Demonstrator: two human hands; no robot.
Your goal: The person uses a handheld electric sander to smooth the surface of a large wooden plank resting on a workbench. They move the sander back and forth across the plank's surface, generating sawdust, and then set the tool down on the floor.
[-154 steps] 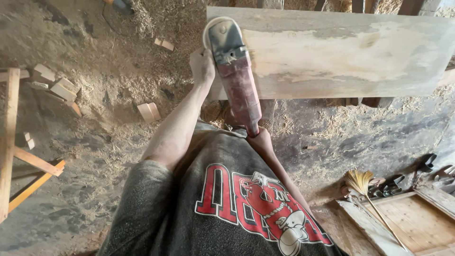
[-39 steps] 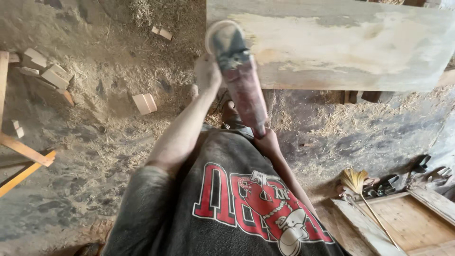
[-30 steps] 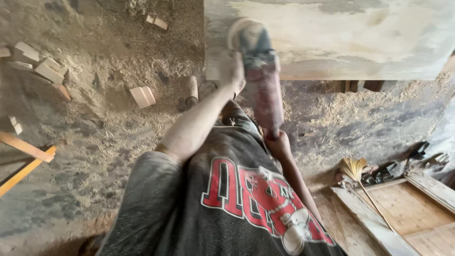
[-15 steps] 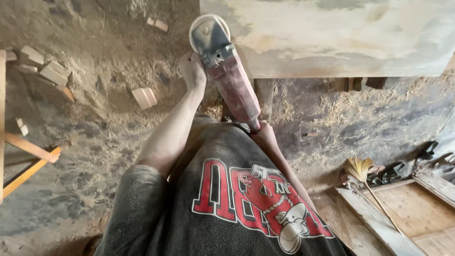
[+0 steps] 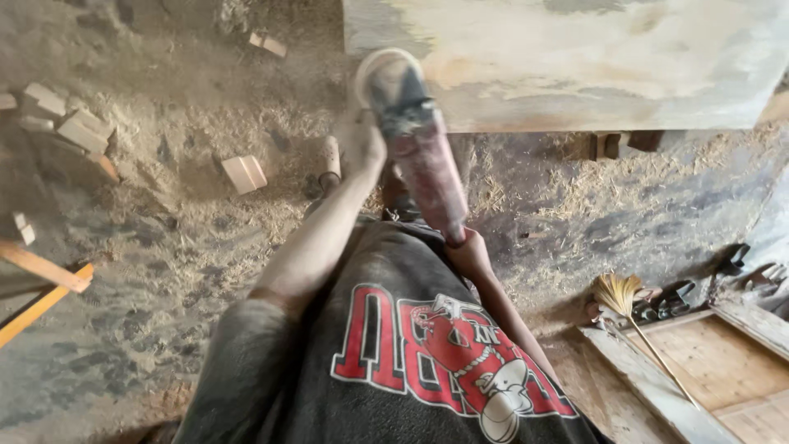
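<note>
Sawdust covers the dirt floor (image 5: 173, 247) under a person who looks down over a dark shirt printed in red and white (image 5: 427, 362). Both hands carry a long red power grinder (image 5: 415, 144), its round head lying at the near edge of a broad pale wooden slab (image 5: 575, 57), close to the slab's left corner. The left hand (image 5: 362, 140) is wrapped around the side of the tool just behind the head, fingers closed on it. The right hand (image 5: 470, 251) is clamped around the rear end of the red body, just in front of the person's chest. The tool's head is blurred.

Small wooden offcuts (image 5: 244, 173) lie scattered on the floor to the left of the arms, with more blocks (image 5: 78, 131) farther toward the left edge. An orange wooden frame (image 5: 41, 284) juts in at the left. At the lower right a small straw broom (image 5: 629, 308) rests across a wooden panel (image 5: 707, 370), beside some dark tools (image 5: 670, 300).
</note>
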